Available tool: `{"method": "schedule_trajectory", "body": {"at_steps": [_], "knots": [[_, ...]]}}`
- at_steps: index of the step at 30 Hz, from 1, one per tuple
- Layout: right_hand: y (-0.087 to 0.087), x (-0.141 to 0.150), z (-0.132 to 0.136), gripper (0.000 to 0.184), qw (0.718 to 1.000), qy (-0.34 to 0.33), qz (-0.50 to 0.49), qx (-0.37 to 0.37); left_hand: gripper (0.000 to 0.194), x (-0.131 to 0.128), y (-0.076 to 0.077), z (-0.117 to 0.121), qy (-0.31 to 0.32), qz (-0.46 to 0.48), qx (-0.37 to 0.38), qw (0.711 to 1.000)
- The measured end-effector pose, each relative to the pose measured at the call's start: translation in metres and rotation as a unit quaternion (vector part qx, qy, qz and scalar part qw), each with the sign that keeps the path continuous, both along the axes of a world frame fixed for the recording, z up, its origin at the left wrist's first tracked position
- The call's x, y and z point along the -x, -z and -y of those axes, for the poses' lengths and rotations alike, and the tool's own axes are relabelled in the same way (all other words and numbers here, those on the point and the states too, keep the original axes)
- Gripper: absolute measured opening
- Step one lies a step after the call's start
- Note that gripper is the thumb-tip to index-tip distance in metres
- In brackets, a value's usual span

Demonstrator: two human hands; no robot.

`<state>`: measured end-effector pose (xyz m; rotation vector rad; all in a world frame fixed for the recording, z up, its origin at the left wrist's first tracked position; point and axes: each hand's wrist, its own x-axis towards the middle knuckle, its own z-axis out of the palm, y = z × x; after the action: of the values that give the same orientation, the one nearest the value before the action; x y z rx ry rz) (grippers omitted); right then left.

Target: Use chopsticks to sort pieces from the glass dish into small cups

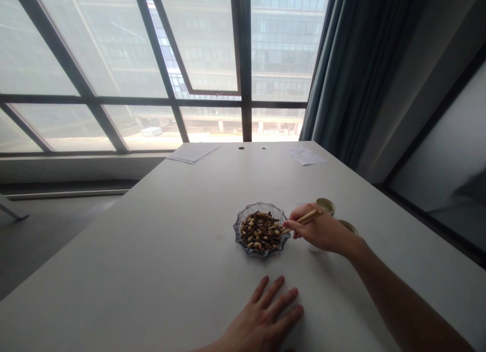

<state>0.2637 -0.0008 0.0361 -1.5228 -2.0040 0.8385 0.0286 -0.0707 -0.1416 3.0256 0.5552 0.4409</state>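
Note:
In my right hand [315, 229] is a pair of wooden chopsticks [310, 217], held with the fingers closed round them. Their tips point left and down at the right rim of a scalloped clear glass bowl [238, 240]. Mixed nuts and dark seeds [261, 229] fill the bowl; whether the tips grip a piece is too small to tell. Behind and beside my right hand stand two greenish cups [325, 206], partly hidden by the hand and wrist. My left hand [261, 319] rests palm down on the table in front of the bowl, fingers spread, holding nothing.
The white table [170, 240] reaches toward large windows. Papers [194, 152] lie at its far left, and more loose sheets [307, 155] at its far right. Two small round spots show near the far edge. A dark blue curtain [341, 73] hangs at the right.

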Motion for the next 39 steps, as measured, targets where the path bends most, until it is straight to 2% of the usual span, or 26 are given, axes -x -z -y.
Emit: {"method": "schedule_trajectory", "body": {"at_steps": [11, 25, 28, 32, 36, 39], "knots": [[-0.003, 0.003, 0.001, 0.042, 0.999, 0.008, 0.036, -0.018, 0.058, -0.001, 0.0, 0.001, -0.004, -0.008, 0.001, 1.0], [0.015, 0.001, -0.007, 0.058, 0.995, -0.003, 0.035, -0.092, 0.061, 0.0, 0.001, 0.0, -0.001, 0.0, -0.015, 1.0], [0.006, 0.001, -0.003, 0.058, 0.995, 0.003, 0.031, -0.095, 0.06, 0.0, 0.0, 0.0, 0.0, 0.001, -0.02, 1.0], [-0.022, -0.014, 0.017, 0.049, 0.996, 0.045, 0.011, -0.07, 0.058, 0.0, -0.002, 0.001, -0.002, -0.004, -0.012, 1.0], [-0.045, -0.054, 0.035, 0.045, 0.984, 0.141, 0.021, -0.109, 0.058, 0.0, -0.004, 0.002, -0.004, -0.007, -0.002, 1.0], [-0.046, -0.086, 0.033, 0.04, 0.968, 0.22, 0.045, -0.112, 0.06, -0.001, -0.006, 0.001, -0.005, -0.009, 0.004, 1.0]]}}
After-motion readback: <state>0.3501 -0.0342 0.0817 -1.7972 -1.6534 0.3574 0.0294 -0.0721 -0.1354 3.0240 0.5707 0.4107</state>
